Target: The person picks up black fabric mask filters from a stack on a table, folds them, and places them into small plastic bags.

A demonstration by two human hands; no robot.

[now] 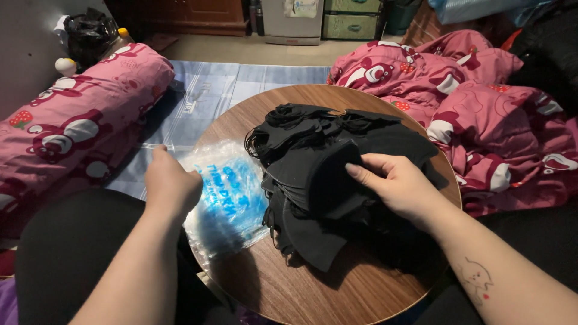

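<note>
A heap of black face masks (325,162) lies on a round wooden table (325,289). My right hand (400,186) rests on the heap's right side, fingers curled around the edge of a black mask. My left hand (170,185) presses on the left edge of a clear plastic bag with blue print (232,195), which lies flat on the table beside the heap. The fingers of my left hand are hidden behind the back of the hand.
A pink patterned bolster (78,120) lies at the left and a crumpled pink blanket (481,102) at the right. A blue checked mat (211,96) covers the floor beyond the table. A black bag (90,33) and cabinets stand at the back.
</note>
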